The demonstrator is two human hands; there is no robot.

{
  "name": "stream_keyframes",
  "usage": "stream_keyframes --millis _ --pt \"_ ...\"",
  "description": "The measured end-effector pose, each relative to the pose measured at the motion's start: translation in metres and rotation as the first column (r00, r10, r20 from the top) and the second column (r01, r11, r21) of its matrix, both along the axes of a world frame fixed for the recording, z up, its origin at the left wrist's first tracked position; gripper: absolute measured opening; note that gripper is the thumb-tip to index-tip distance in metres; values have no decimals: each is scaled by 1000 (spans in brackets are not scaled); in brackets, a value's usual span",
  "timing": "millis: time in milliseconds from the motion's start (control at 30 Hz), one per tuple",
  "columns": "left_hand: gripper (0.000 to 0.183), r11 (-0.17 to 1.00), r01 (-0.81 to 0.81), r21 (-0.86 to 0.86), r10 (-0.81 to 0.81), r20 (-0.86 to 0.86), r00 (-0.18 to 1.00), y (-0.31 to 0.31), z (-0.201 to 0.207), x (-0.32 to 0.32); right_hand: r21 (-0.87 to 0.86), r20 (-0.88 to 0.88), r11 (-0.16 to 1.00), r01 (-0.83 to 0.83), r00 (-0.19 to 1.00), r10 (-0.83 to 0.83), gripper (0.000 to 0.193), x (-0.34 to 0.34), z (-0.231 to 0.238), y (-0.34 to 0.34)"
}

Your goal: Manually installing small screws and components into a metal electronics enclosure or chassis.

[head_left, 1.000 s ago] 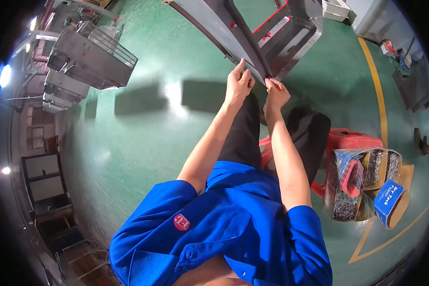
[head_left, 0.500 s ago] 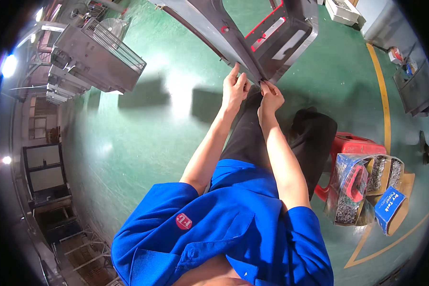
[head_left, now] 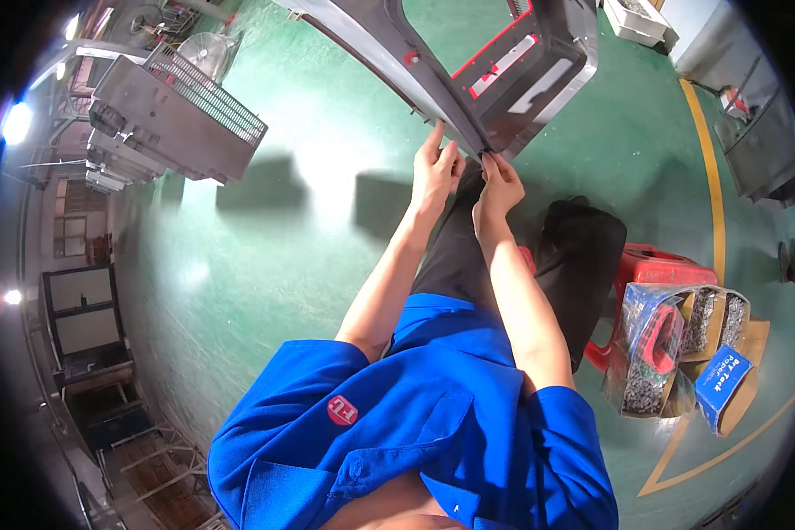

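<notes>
A large grey moulded panel (head_left: 442,79) with red edging round an opening hangs tilted at the top, its lowest corner pointing toward me. My left hand (head_left: 433,175) reaches up to its left edge, index finger stretched out against the rim and the other fingers partly curled. Just right of it, my right hand (head_left: 498,187) pinches thumb and fingers together at the bottom corner. Something small and dark shows at those fingertips, too small to name. The panel's upper end runs out of view.
A red stool (head_left: 654,265) at my right bears cut-open boxes (head_left: 645,353) of small metal pieces. Several grey housings (head_left: 172,115) hang at the left, near a fan (head_left: 207,55). A white bin (head_left: 636,25) stands at the far right, beside a yellow floor line (head_left: 705,150).
The panel has shifted slightly to the right. Both hands stay at its lower corner, the right one barely moved. The hanging housings at the left sit slightly farther left.
</notes>
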State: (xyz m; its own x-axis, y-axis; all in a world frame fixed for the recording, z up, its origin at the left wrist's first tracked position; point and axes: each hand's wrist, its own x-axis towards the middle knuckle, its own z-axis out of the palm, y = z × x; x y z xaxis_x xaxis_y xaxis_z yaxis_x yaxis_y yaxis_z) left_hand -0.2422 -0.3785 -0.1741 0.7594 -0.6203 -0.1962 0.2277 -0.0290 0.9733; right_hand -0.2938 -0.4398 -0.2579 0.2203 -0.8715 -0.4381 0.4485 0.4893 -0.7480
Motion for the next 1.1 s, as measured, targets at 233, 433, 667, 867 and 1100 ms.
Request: stream_keyframes --millis 233,433,667,867,1100 --pt "57 1000 25 4 -24 -36 999 0 7 -5 59 -80 995 77 994 -72 12 1 2 3" --pt "58 999 32 -16 -32 -28 999 1 3 -6 -19 -94 999 32 995 -33 9 -1 5 4" --pt "58 1000 -24 -1 24 -40 999 6 1 -8 115 -62 993 -26 997 33 10 5 -6 11" --pt "50 984 -156 -79 154 -38 987 22 -10 -3 66 -21 937 -343 939 345 18 3 -24 9" --pt "39 966 -256 22 257 -51 965 67 -37 -28 -207 -44 760 -616 782 622 15 -24 -2 29"
